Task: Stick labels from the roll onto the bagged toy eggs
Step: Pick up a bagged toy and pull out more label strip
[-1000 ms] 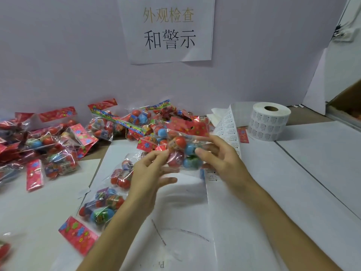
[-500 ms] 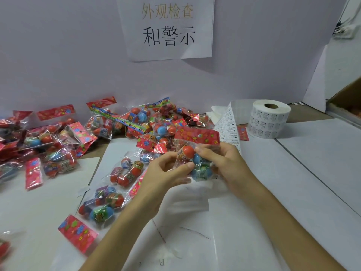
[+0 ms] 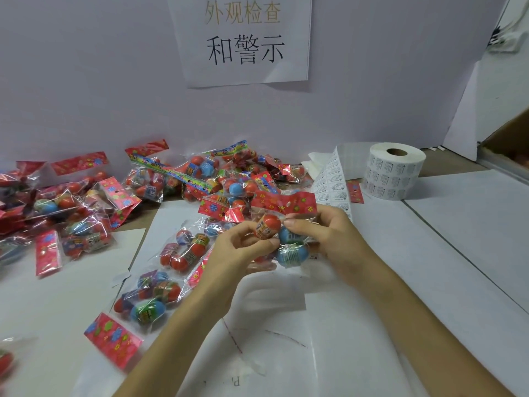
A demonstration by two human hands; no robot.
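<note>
White paper covers the table (image 3: 458, 253), with a plain wall and a printed sign (image 3: 243, 38) right behind its back edge. So, the bag (image 3: 286, 247) being worked on is held up over the middle of the table, nearer the front than the big pile (image 3: 217, 179) of other bags heaped along the back edge.

Left hand (image 3: 237, 253) has its fingers curled round the bag's left side, right by an orange egg (image 3: 267, 229). Right hand (image 3: 329, 239) pinches the other side, thumb on the front, fingers tucked behind. Can't tell if a sticker is on it yet.

Label roll (image 3: 393, 174) stands on end near the back right, with a strip of labels (image 3: 332, 181) trailing off it toward the hands.

Handling-wise I'd guess this thing is super light, but annoying: crinkly, slick film, and the eggs inside are hard and round, so they'll roll around and the surface never sits flat. Squeezing the film alone probably just slips. Best bet imo is gripping across the eggs themselves to pull the film taut, or grabbing the stiff red header card (image 3: 286, 203) on top, then pressing the label onto a stretched flat patch.
</note>
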